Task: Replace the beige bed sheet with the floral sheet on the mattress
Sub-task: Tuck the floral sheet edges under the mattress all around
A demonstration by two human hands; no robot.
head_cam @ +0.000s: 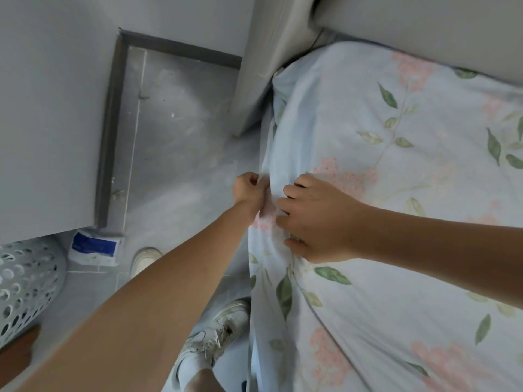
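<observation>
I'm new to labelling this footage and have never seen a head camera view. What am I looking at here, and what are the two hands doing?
There is no machine: a person wears one wide-angle camera on the head, looking down at their own arms. The left hand has a curled grip on the edge of the floral sheet at the side of the bed. The right hand rests on top of the sheet, fingers bent into the cloth. The sheet covers the mattress up to the grey headboard. On the floor stand white shoes and a perforated basket.

Grey tiled floor (175, 142), landmark. On it: white perforated laundry basket (25, 284) at lower left; blue-and-white packet (94, 247) just beside basket; two white sneakers (215, 329). Grey upholstered headboard (410, 24) stands beyond the floor.
</observation>
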